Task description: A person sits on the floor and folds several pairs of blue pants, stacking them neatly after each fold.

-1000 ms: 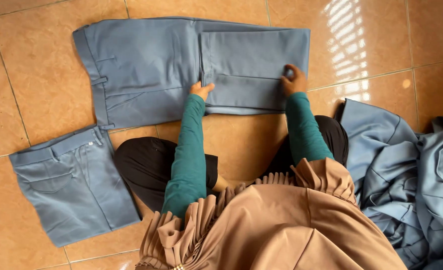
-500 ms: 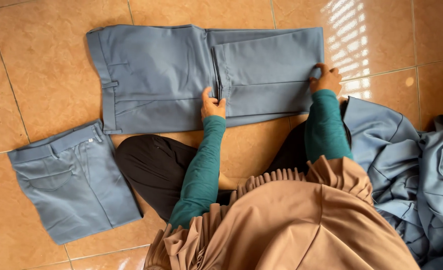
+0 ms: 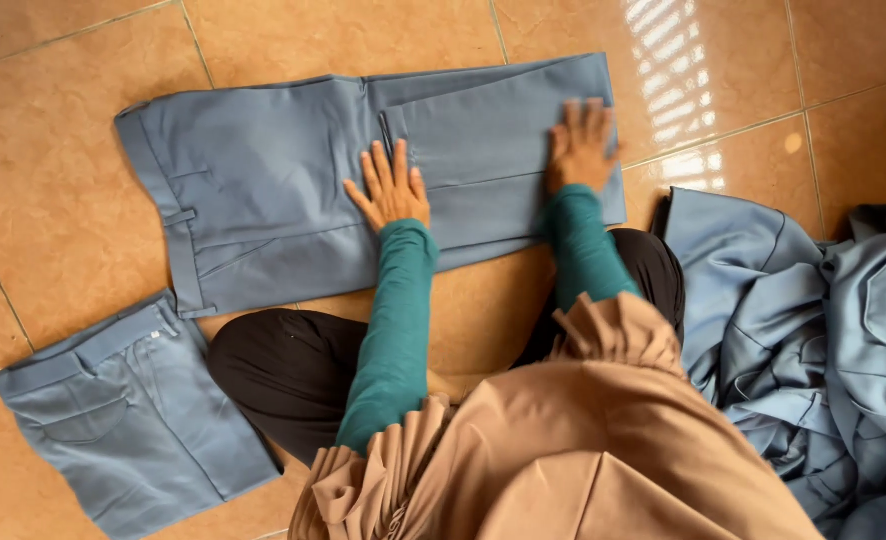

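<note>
- Both hands have gone from gripping the cloth's edges a moment ago to lying flat with fingers spread: the left hand [image 3: 391, 190] at the centre of the frame, the right hand [image 3: 581, 145] to its right, well apart and clamped on nothing
- They press on the grey-blue trousers [image 3: 263, 180], spread across the upper middle of the frame on the tan tiled floor [image 3: 53, 130], waistband at the left
- The leg end now lies doubled back over the right half, so I judge the fold made and being smoothed
- A folded pair of trousers [image 3: 123, 420] sits at lower left, apart from the hands
- A loose heap of blue-grey garments [image 3: 823, 340] fills the right edge; its nearest flap lies just beside the folded end, not over it
- The person's dark-clad knees [image 3: 283, 370] lie just below the cloth
</note>
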